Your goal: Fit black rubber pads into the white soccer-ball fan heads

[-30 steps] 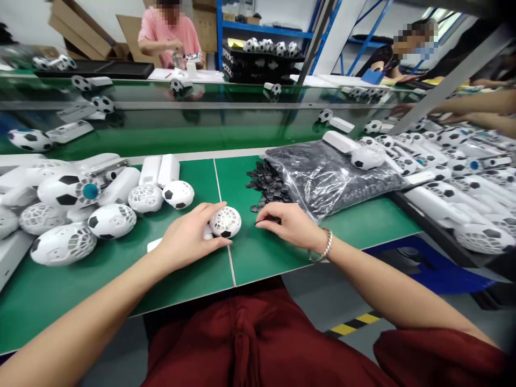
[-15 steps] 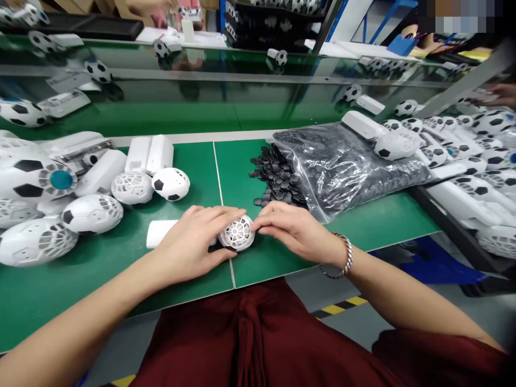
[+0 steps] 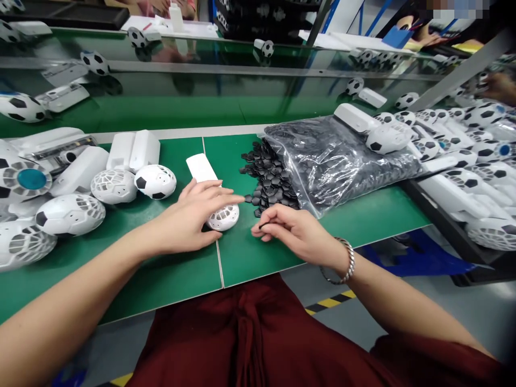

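My left hand [image 3: 197,215] curls over a white soccer-ball-shaped plastic housing [image 3: 226,217] with a latticed face, steadying it on the green bench. Its thumb is at the near side and the fingers reach over the top. A white rectangular body [image 3: 201,167] sticks out beyond those fingers, partly covered by them. To the right, apart from the housing, my right hand [image 3: 282,228] pinches a small black piece [image 3: 264,226] between thumb and forefinger. Just beyond this hand lies a pile of flat black pieces [image 3: 272,177], spilling from a clear plastic bag [image 3: 326,161].
Several white soccer-ball units [image 3: 70,214] crowd the bench at left. On the right, a black tray [image 3: 443,220] holds many more. Farther back, a shiny green belt [image 3: 201,110] carries spaced units. Co-workers' hands [image 3: 161,6] show across it.
The housing has turned under my left hand, and its white body now points away from me. My right hand has drawn back from the housing, a black piece now visible in its fingers.
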A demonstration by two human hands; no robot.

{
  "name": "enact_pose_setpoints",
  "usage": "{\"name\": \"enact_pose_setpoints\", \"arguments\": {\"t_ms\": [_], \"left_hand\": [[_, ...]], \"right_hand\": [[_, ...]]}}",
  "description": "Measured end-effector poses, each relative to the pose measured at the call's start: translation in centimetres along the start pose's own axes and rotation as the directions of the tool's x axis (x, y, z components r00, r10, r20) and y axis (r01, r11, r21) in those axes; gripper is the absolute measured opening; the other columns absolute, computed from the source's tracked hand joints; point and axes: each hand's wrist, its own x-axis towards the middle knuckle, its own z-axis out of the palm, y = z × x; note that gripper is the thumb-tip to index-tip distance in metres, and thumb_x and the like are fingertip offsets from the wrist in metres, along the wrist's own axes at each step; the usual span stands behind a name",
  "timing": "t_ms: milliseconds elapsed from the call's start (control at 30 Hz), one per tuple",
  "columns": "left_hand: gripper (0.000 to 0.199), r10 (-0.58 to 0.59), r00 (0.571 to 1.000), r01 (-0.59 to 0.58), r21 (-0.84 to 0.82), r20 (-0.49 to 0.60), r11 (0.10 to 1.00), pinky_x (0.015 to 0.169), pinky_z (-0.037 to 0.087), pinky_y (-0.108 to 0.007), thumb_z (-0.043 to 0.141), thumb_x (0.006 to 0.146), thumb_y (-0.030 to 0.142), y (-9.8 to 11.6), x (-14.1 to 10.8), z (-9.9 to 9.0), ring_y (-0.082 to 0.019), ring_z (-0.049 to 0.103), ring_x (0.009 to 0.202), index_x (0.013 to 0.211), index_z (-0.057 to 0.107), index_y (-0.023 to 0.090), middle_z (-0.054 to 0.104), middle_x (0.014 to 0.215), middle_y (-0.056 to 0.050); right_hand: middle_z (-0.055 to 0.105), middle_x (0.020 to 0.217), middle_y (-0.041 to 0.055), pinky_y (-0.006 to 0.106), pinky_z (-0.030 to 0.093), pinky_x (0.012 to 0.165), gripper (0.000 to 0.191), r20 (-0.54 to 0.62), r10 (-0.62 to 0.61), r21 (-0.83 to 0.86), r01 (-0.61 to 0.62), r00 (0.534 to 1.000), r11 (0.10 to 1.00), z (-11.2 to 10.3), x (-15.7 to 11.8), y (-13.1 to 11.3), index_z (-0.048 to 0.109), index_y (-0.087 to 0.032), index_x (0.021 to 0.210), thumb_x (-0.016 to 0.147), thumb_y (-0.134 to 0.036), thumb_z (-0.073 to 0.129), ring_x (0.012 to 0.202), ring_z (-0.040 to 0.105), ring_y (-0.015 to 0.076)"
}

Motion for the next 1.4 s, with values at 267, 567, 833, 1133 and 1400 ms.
{"name": "enact_pose_setpoints", "arguments": {"t_ms": [267, 567, 833, 1133, 1400], "left_hand": [[0.061, -0.002, 0.992, -0.010, -0.092, -0.129, 0.996, 0.103, 0.023, -0.046, 0.064, 0.070, 0.042, -0.2, -0.5, 0.7, -0.027, 0.039, 0.117, 0.122, 0.046, 0.017, 0.054, 0.119, -0.010], [0.072, -0.076, 0.978, 0.061, -0.085, -0.192, 0.995, 0.106, 0.008, -0.054, 0.062, 0.067, 0.056, -0.7, -0.4, 1.8, -0.029, 0.032, 0.124, 0.126, 0.045, 0.020, 0.057, 0.119, -0.008], [0.064, -0.058, 0.992, 0.041, -0.153, -0.110, 0.987, 0.106, 0.013, -0.052, 0.060, 0.073, 0.050, -0.9, -0.6, 0.6, -0.029, 0.030, 0.126, 0.127, 0.045, 0.019, 0.053, 0.125, -0.009], [0.064, -0.052, 0.990, 0.025, -0.206, -0.130, 0.978, 0.108, 0.009, -0.054, 0.063, 0.070, 0.050, -1.2, -0.8, 1.1, -0.028, 0.028, 0.128, 0.126, 0.045, 0.024, 0.052, 0.124, -0.006], [0.063, -0.043, 0.997, 0.032, -0.184, -0.057, 0.982, 0.107, 0.012, -0.056, 0.060, 0.074, 0.045, -1.3, -0.7, 0.3, -0.030, 0.018, 0.134, 0.130, 0.039, 0.025, 0.045, 0.134, -0.006]], "right_hand": [[0.062, 0.074, 0.0002, 0.021, 0.045, 0.063, 0.006, -0.132, -0.208, -0.127, 0.192, 0.969, 0.973, 2.2, 2.2, -0.6, 0.062, -0.016, 0.081, 0.081, -0.021, 0.059, 0.065, 0.054, 0.0085], [0.058, 0.071, -0.0001, 0.024, 0.043, 0.071, 0.005, -0.145, -0.229, -0.109, 0.215, 0.962, 0.971, 3.7, 3.3, -1.0, 0.063, -0.016, 0.073, 0.077, -0.019, 0.064, 0.073, 0.051, 0.0110], [0.045, 0.086, 0.0020, 0.029, 0.043, 0.079, 0.011, -0.264, -0.178, -0.103, 0.156, 0.948, 0.983, 4.9, 3.6, -0.5, 0.055, -0.017, 0.072, 0.072, -0.017, 0.065, 0.087, 0.047, 0.0135], [0.049, 0.082, 0.0000, 0.022, 0.041, 0.059, 0.017, -0.167, 0.002, 0.005, -0.001, 0.986, 1.000, 1.6, 4.7, -0.2, 0.049, -0.018, 0.079, 0.076, -0.029, 0.062, 0.066, 0.046, 0.0088], [0.063, 0.086, 0.0034, 0.029, 0.039, 0.078, 0.012, -0.073, -0.023, -0.672, -0.032, 0.997, 0.740, -1.3, 6.0, 1.4, 0.065, -0.019, 0.090, 0.081, -0.025, 0.059, 0.086, 0.051, 0.0171]]}}
